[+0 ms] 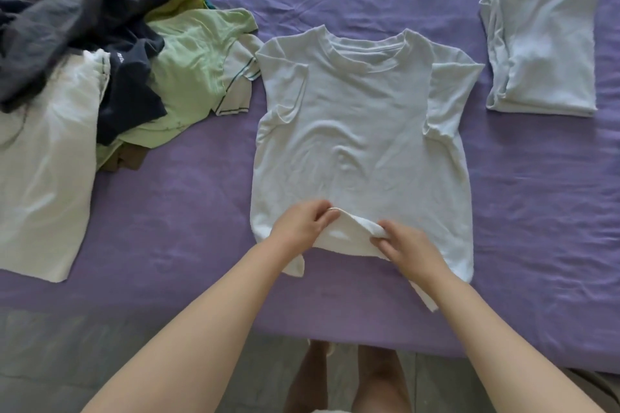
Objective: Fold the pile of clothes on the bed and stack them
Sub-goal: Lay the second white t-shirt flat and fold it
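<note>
A white T-shirt (362,131), spread mid-bed (536,194), is pinched at its hem by the left hand (298,221) and right hand (407,243); one folded shirt (543,40) is done, the pile (110,54) remains unfolded.

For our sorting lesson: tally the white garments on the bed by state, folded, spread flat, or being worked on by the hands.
Folded white garment: 1
White T-shirt being worked on, hem pinched by left hand and right hand: 1
White garment lying flat by the pile: 1
Total: 3
</note>
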Demonstrator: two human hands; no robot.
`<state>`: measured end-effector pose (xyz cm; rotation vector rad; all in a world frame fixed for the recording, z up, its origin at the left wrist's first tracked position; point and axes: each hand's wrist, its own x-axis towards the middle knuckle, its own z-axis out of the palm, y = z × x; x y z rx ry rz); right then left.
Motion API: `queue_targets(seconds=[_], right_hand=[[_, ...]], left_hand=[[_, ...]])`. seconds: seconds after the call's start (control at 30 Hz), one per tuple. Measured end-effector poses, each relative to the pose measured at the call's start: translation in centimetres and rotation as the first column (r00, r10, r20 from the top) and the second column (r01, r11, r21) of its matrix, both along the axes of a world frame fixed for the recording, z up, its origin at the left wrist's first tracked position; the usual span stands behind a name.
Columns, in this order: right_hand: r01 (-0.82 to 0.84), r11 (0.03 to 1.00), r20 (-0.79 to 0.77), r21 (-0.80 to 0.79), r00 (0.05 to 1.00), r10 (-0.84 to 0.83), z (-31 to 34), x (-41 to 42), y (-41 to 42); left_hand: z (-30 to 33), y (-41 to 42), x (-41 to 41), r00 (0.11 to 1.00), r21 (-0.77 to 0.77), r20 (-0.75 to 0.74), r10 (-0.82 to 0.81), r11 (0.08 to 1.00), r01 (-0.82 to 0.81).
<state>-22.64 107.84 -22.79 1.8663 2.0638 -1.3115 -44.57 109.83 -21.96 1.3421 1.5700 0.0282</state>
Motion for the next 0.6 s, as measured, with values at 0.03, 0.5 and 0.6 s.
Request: queue_targets(seconds=[0.03, 0.5, 0.6], right_hand=[[0.040, 0.999, 0.004, 0.036, 0.999, -0.040, 0.2, 0.5, 1.3], [0.239, 0.971, -0.269, -0.006, 0.935, -0.232, 1.5, 2.5, 26.4], [0.300, 0.954, -0.240, 0.018, 0.927, -0.287, -0.4, 2.5, 29.0]], left_hand=[[0.1, 1.2, -0.3, 0.999, 0.003, -0.007, 0.031, 1.000, -0.031], [2.3, 23.0, -0.7, 0.954, 0.317, -0.122, 0.274, 0.922, -0.224], [1.3, 25.9, -0.6, 0.952, 0.348, -0.130, 0.278, 0.912, -0.219]])
